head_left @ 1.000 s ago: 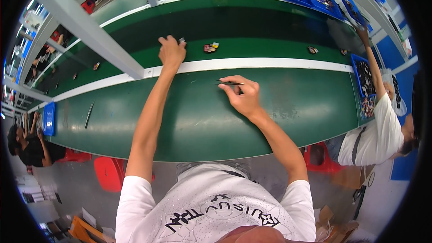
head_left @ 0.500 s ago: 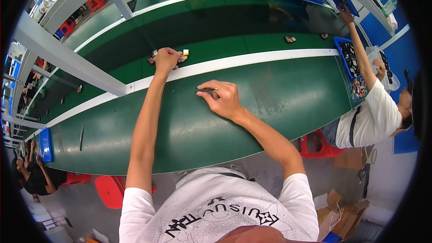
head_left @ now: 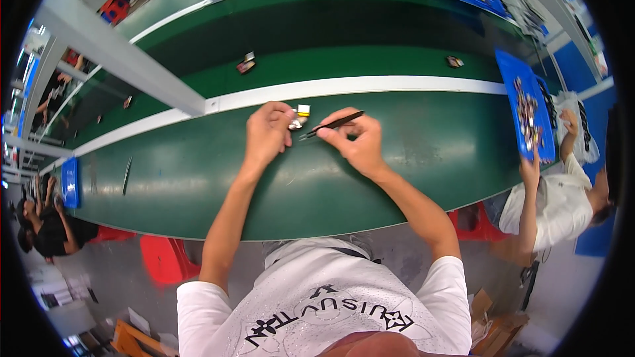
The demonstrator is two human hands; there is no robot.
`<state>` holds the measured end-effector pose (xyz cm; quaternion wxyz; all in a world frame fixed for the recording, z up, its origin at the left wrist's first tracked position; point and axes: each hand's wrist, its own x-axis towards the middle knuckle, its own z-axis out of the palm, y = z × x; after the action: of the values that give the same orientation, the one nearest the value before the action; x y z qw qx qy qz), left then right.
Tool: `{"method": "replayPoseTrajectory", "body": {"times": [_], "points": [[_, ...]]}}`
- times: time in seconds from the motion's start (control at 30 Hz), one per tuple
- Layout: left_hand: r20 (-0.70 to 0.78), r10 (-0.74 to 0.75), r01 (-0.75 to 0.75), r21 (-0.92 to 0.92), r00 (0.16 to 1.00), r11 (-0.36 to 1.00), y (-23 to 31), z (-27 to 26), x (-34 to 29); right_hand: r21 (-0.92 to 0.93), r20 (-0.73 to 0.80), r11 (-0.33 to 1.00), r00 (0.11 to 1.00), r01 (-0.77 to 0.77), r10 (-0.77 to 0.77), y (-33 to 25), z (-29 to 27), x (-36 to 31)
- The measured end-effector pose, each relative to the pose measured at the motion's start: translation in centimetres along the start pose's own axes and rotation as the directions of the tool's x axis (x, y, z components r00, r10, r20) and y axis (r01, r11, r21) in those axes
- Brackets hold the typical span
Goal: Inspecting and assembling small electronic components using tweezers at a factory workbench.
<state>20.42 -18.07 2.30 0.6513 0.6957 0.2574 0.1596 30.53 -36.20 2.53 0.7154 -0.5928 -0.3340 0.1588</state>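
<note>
My left hand pinches a small electronic part with white, yellow and silvery faces, just above the green tabletop. My right hand is closed around dark tweezers. Their pale tips point left and down, close to the part but apparently apart from it. Which spot of the part my fingertips grip is partly hidden.
Beyond a white rail runs a green belt with small parts on it. At the right a co-worker holds a tilted blue tray of parts. A thin metal strip and a blue bin are at the left.
My left hand has come back from the belt over the rail with a part. My right hand now holds the tweezers tilted up to the right. The co-worker's tray has been shifted and tilted.
</note>
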Motion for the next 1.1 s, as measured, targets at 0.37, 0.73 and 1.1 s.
{"method": "replayPoseTrajectory", "body": {"times": [0.37, 0.73, 1.1], "points": [[-0.014, 0.103, -0.103, 0.008, 0.995, 0.995, -0.1, 1.1, -2.1, -0.204, -0.03, 0.978, 0.999, 0.034, -0.041, 0.6, 0.1, -0.1], [0.01, 0.174, -0.175, 0.033, 0.985, 0.984, 0.0, 1.6, -2.5, -0.322, -0.012, 0.946, 0.999, 0.037, -0.043, 0.7, 0.1, -0.4], [0.048, 0.168, -0.167, -0.031, 0.985, 0.986, 0.5, 1.9, -2.9, 0.093, 0.006, 0.958, 0.963, -0.27, 0.27, -0.3, -0.6, 0.2]]}}
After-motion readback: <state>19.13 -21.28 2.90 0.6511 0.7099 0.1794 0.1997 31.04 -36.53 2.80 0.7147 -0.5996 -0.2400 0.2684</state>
